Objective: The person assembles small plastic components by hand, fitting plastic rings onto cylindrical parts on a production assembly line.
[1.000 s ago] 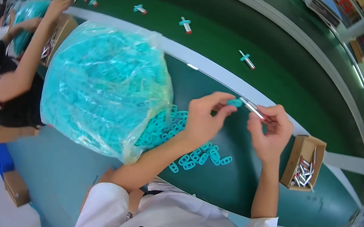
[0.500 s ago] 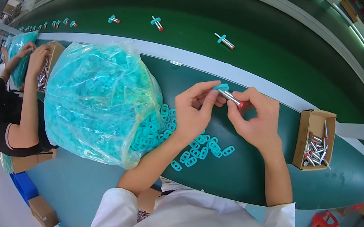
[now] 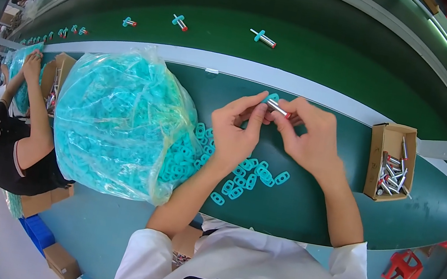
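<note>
My left hand [image 3: 237, 127] pinches a small teal plastic piece [image 3: 271, 97] between thumb and fingers, above the middle of the green bench. The fingers of my right hand [image 3: 310, 136] close on a silver metal cylinder with a red end [image 3: 279, 108], gripping near that end. The cylinder's other end meets the teal piece; my left fingertips partly hide how far it goes in. Beneath my hands, loose teal pieces [image 3: 251, 181] with oval outlines and holes lie scattered on the bench. They spread from the mouth of a large clear bag [image 3: 120, 122] full of them, beside my left forearm.
Right of my hands stands a cardboard box [image 3: 373, 164] of metal cylinders [image 3: 392, 175]. Beyond a pale rail [image 3: 302, 91], a green belt [image 3: 332, 57] carries joined cylinder-and-teal parts [image 3: 264, 38]. A co-worker [image 3: 18, 146] works at the far left. A red stool [image 3: 404, 269] stands lower right.
My right hand has come closer to my left, bringing the cylinder's red end nearer the teal piece. The parts on the belt have shifted left. The co-worker's hands have drawn together.
</note>
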Motion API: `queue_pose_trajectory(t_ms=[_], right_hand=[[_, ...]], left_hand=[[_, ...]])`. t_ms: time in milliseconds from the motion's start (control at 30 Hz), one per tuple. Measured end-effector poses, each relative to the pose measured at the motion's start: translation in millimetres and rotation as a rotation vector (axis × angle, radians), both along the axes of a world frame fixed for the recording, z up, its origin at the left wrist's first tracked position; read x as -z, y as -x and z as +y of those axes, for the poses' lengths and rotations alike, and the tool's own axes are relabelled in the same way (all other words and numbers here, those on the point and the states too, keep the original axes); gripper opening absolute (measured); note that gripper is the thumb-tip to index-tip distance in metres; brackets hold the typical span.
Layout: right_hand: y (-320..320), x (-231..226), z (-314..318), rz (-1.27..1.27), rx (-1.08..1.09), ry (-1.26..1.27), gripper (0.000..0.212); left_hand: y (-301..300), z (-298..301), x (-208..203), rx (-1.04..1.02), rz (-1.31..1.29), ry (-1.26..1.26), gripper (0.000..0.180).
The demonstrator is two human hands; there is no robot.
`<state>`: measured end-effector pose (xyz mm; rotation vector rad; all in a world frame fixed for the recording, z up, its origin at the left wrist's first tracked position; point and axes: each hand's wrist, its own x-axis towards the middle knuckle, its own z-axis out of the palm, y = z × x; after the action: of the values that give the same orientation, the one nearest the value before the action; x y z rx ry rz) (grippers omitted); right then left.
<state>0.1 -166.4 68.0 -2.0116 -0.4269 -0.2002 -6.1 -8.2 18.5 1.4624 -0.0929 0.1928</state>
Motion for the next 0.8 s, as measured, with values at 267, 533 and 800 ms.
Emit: queue_pose_trajectory(t_ms=[267, 533, 800], right_hand=[[-2.9, 4.8, -1.8, -0.004, 0.024, -0.002, 0.012], [-7.8, 19.4, -6.5, 0.003, 0.013, 0.020, 0.014], [-6.6, 15.0, -2.8, 0.065, 0.009, -0.049, 0.017]], left_hand=[[2.8, -2.9, -4.9, 0.027, -0.019, -0.034, 0.022], [-5.8, 0.0, -5.5, 0.151, 0.138, 0.056, 0.021], [-11.1, 2.8, -3.6, 0.192, 0.326, 0.247, 0.025]])
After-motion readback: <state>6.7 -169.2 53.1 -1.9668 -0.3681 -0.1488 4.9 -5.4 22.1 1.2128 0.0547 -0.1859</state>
